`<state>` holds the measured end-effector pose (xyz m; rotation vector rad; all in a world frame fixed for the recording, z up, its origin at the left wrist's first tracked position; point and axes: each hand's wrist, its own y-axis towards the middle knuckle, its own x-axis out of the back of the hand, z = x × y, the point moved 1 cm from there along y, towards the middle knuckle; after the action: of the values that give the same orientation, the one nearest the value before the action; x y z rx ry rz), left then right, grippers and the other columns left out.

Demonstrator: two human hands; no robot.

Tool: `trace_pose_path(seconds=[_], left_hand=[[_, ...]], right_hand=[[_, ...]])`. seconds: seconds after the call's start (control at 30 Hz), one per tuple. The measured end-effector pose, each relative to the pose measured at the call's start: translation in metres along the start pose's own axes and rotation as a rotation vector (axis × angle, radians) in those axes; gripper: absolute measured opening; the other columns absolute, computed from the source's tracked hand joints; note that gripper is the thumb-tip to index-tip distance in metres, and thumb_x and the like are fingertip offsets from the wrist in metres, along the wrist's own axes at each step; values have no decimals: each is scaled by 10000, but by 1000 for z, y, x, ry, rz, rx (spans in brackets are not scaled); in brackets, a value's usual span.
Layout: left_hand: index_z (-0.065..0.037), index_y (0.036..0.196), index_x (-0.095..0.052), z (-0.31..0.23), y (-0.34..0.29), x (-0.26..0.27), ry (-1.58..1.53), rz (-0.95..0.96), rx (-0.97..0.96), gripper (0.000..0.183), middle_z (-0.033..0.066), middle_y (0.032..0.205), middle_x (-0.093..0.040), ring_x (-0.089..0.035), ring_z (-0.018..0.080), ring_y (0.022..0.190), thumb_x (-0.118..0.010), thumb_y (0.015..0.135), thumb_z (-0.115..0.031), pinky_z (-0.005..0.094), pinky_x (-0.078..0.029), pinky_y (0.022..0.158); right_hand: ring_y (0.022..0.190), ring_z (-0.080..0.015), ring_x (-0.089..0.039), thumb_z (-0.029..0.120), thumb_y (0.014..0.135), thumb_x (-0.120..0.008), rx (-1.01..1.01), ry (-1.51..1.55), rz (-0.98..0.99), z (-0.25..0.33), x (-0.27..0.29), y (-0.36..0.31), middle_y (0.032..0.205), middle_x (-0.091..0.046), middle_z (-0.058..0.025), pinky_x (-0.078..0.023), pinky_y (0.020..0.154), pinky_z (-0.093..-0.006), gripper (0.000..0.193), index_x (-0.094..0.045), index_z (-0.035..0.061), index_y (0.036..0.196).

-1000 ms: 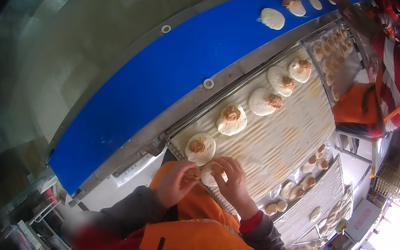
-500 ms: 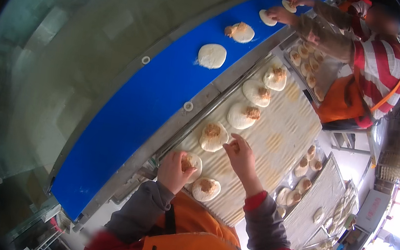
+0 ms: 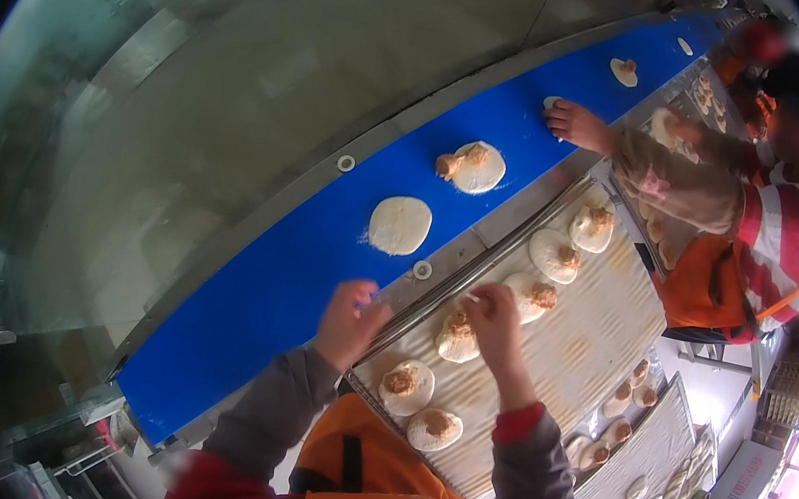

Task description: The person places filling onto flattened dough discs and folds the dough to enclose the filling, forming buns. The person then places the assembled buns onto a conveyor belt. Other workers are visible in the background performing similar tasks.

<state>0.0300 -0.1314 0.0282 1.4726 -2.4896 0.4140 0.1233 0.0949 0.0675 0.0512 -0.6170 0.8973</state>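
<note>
Six doughs (image 3: 418, 434) line one tray (image 3: 569, 343), co-worker's hand (image 3: 580, 126) over the belt (image 3: 286, 265); left hand (image 3: 346, 328) loosely spread, right hand's (image 3: 499, 333) grip unclear.

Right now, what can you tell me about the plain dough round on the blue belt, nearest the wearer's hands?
The dough round is pale cream and roughly circular, with slightly uneven edges and a bare top. It looks soft. It lies flat on the blue belt, with white, flour-like marks by its left edge. No hand touches it; the left hand is apart from it.
</note>
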Motion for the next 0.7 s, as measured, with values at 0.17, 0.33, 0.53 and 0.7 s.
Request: trace_pose_path(seconds=[0.17,0.33,0.53,0.7], left_hand=[[-29,1247,-554,27,78,29,245,-272,-96,361,165,1095,-588,-583,284,966,-635,921,-161,394,-483,834],[-9,1238,-554,24,58,50,587,-238,13,495,187,1087,-557,-537,360,1018,-708,849,-274,470,-466,862],[-50,1112,-570,29,23,86,674,-309,36,498,161,1035,-575,-537,374,991,-767,762,-344,484,-455,839],[-36,1085,-556,47,-5,127,832,-122,13,455,188,1054,-585,-536,400,1040,-773,749,-253,493,-449,817]], right_hand=[[888,-301,-606,66,813,-716,578,123,272,73,-118,37,996,-613,-137,-505,708,-354,176,-649,48,975],[1175,-295,-542,290,884,-660,534,-185,135,95,-115,77,1226,-614,-133,-410,979,-463,311,-662,73,1107],[1091,-288,-541,508,803,-671,508,-922,234,109,-150,113,1107,-592,-103,-437,878,-446,493,-672,98,1077],[1016,-262,-504,386,772,-635,744,-866,171,99,-169,71,1000,-573,-80,-411,769,-424,331,-688,116,956]])
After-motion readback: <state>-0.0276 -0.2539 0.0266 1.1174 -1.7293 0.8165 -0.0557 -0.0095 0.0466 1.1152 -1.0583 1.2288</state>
